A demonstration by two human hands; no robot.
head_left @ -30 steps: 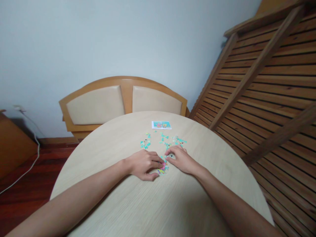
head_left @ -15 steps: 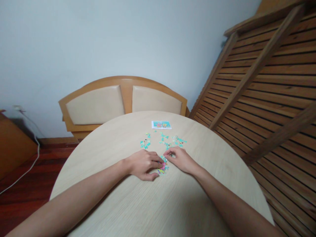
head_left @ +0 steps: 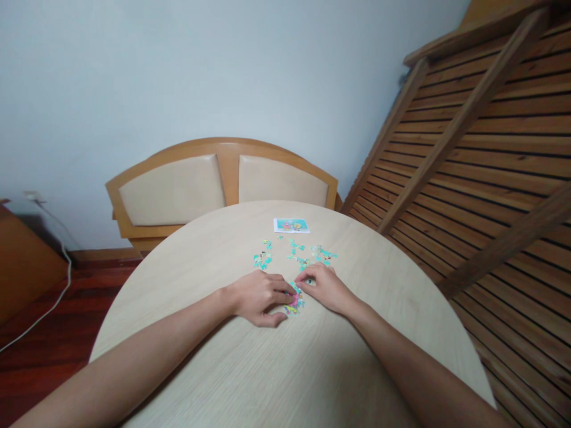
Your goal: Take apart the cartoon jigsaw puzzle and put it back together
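Note:
A partly joined jigsaw puzzle (head_left: 293,308) in pink, yellow and turquoise lies flat on the round table (head_left: 250,368). My left hand (head_left: 262,296) rests on its left side, fingers stretched out over the pieces and thumb apart. At the puzzle's upper right edge, my right hand (head_left: 325,287) pinches a small puzzle piece between thumb and forefinger, mostly hidden by the fingertips. Loose turquoise puzzle pieces (head_left: 323,254) lie just beyond my right hand. More loose pieces (head_left: 263,260) are past my left hand.
A picture card (head_left: 291,225) with cartoon figures lies near the table's far edge. Behind stands a wooden headboard (head_left: 231,172) with cream panels, against the wall. A slatted wooden frame (head_left: 482,154) leans at the right. A white cable (head_left: 69,273) hangs at the left.
My right hand has shifted very slightly, its fingertips lower against the puzzle's upper edge. My left hand stays in place on the pieces.

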